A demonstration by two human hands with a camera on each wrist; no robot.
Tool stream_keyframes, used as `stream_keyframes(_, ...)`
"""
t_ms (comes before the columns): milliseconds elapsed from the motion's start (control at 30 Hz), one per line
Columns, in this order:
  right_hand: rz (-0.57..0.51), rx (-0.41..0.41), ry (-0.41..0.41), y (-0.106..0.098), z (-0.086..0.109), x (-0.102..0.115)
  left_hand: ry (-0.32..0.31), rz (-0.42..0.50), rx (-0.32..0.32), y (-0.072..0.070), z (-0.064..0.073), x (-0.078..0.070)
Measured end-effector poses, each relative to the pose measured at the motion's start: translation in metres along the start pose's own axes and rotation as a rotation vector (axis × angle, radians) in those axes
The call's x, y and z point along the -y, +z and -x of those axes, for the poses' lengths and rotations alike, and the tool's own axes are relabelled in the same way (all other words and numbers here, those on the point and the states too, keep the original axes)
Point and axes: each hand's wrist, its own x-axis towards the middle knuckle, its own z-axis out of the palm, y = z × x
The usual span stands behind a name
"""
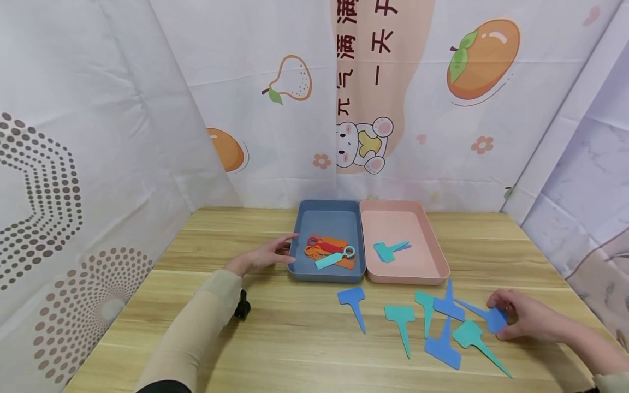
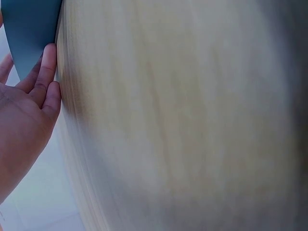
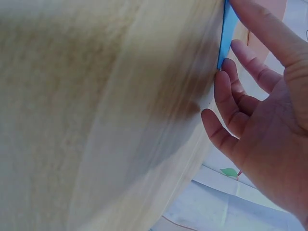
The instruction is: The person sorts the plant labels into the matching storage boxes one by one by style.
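Observation:
My right hand (image 1: pixel 533 316) holds a blue T-shaped plant label (image 1: pixel 496 321) by its edges, thumb at the near side and fingers at the far side, low over the table. In the right wrist view, a sliver of the blue label (image 3: pixel 227 36) shows at the fingertips. Just left of this hand lie more such labels, among them a teal one (image 1: pixel 469 333) and a blue one (image 1: pixel 444 348). My left hand (image 1: pixel 267 254) touches the left wall of the blue-grey tray (image 1: pixel 326 212), its fingers (image 2: pixel 47 67) fairly straight against the side.
Inside the blue-grey tray are red, orange and teal ring-ended tags (image 1: pixel 328 263). The pink tray (image 1: pixel 403 273) beside it holds a teal label (image 1: pixel 385 251) over a blue one. Nearer on the wooden table (image 1: pixel 295 349) lie several loose labels. A printed curtain (image 1: pixel 275 136) hangs behind.

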Motion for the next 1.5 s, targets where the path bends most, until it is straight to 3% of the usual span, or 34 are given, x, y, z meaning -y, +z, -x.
stream_keyframes(267, 0.004, -0.033, -0.035, 0.002, -0.004, 0.002, -0.004, 0.006, 0.001, -0.001, 0.0, 0.0)
stream_keyframes(433, 0.034, -0.066, 0.007, 0.0, -0.005, 0.006, -0.002, 0.011, -0.006, -0.001, 0.001, 0.0)
stream_keyframes(533, -0.01, -0.055, 0.043, -0.002, -0.007, 0.007, 0.0, 0.008, -0.005, -0.001, 0.0, 0.001)
stream_keyframes(667, -0.087, -0.066, 0.031, -0.004, -0.008, 0.005, 0.001, -0.002, 0.005, 0.0, -0.001, 0.003)
stream_keyframes(867, -0.053, -0.154, -0.003, -0.01, -0.009, 0.002, 0.001, 0.016, 0.005, -0.001, -0.004, 0.004)
stream_keyframes(1033, -0.099, -0.182, 0.0, -0.024, -0.013, 0.005, 0.002, 0.007, 0.0, -0.003, -0.004, 0.004)
stream_keyframes(1267, -0.061, -0.202, 0.118, -0.044, -0.032, 0.02, 0.006, 0.001, 0.003, -0.004, -0.004, 0.004)
stream_keyframes(1500, 0.028, -0.229, 0.042, -0.058, -0.064, 0.035, 0.005, 0.014, 0.007, -0.002, -0.003, 0.003)
